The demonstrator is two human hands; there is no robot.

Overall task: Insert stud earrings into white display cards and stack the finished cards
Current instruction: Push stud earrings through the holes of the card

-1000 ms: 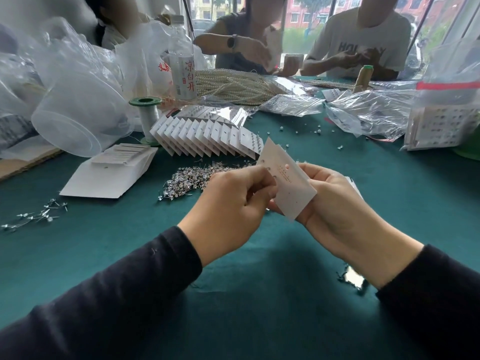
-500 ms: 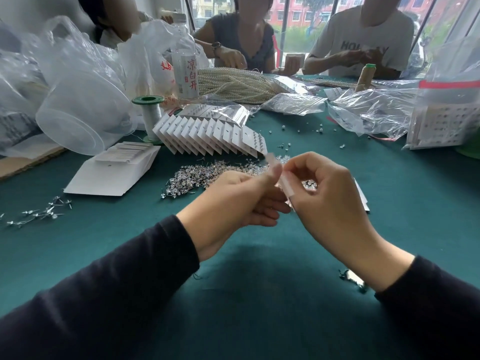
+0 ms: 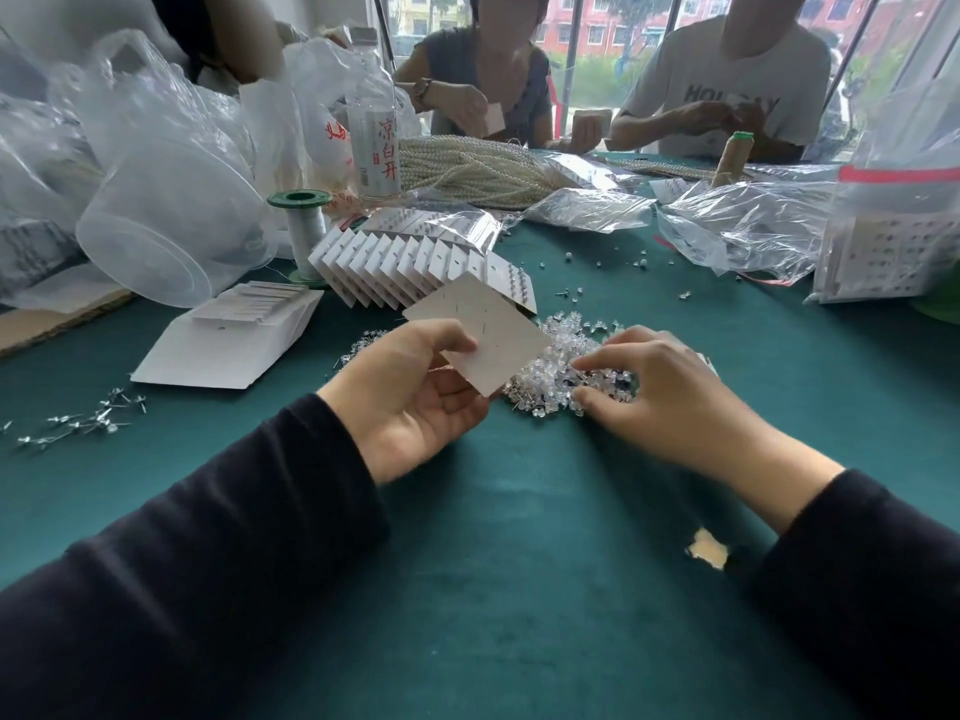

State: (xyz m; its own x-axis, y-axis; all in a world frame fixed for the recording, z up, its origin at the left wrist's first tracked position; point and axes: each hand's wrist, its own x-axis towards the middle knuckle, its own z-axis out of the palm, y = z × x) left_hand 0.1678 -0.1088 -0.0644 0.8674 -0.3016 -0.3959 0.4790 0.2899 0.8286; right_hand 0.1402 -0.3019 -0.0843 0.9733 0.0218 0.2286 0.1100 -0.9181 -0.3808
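My left hand (image 3: 410, 392) holds a white display card (image 3: 483, 332) between thumb and fingers, tilted above the green table, its back toward me. To its right, my right hand (image 3: 654, 392) reaches into a heap of clear stud earrings (image 3: 566, 366), its thumb and forefinger curled down into the pile; whether they pinch a stud is hidden. A fanned row of finished cards (image 3: 415, 262) lies just behind the held card. A stack of blank white cards (image 3: 234, 340) lies to the left.
Loose metal pins (image 3: 83, 423) lie at the far left. A clear plastic tub (image 3: 171, 220), a green-capped spool (image 3: 301, 226), a bottle (image 3: 376, 142), pearl strands (image 3: 467, 168) and plastic bags (image 3: 743, 226) crowd the back. Other people sit across the table.
My hands have come apart. The right hand let go of the card and dropped to the stud heap; the left hand now holds the card alone, turned flatter.
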